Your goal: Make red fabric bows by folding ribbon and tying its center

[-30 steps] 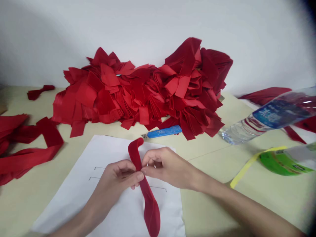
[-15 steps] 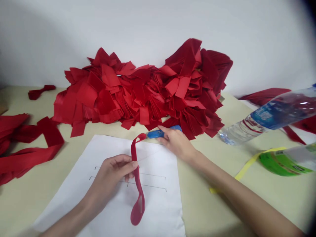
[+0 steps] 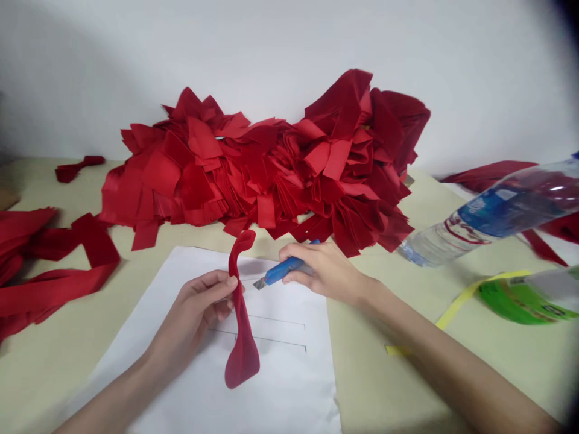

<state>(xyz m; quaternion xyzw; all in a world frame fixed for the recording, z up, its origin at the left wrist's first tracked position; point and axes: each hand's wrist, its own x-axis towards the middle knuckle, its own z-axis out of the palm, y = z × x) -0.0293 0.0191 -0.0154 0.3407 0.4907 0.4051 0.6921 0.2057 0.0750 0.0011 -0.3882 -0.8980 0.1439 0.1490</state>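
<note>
My left hand pinches a folded red fabric strip near its middle and holds it upright above a white paper sheet marked with thin lines. Both ends of the strip curl into loops. My right hand grips a blue utility knife, whose metal tip points left toward the strip, a short way from it.
A big heap of cut red fabric pieces lies against the wall behind the paper. More red strips lie at the left. A plastic water bottle lies on its side at the right, beside a green-labelled roll with yellow tape.
My right hand let go of the strip, reached back to the blue knife, picked it up and brought it toward the strip. My left hand kept holding the strip and shifted slightly left.
</note>
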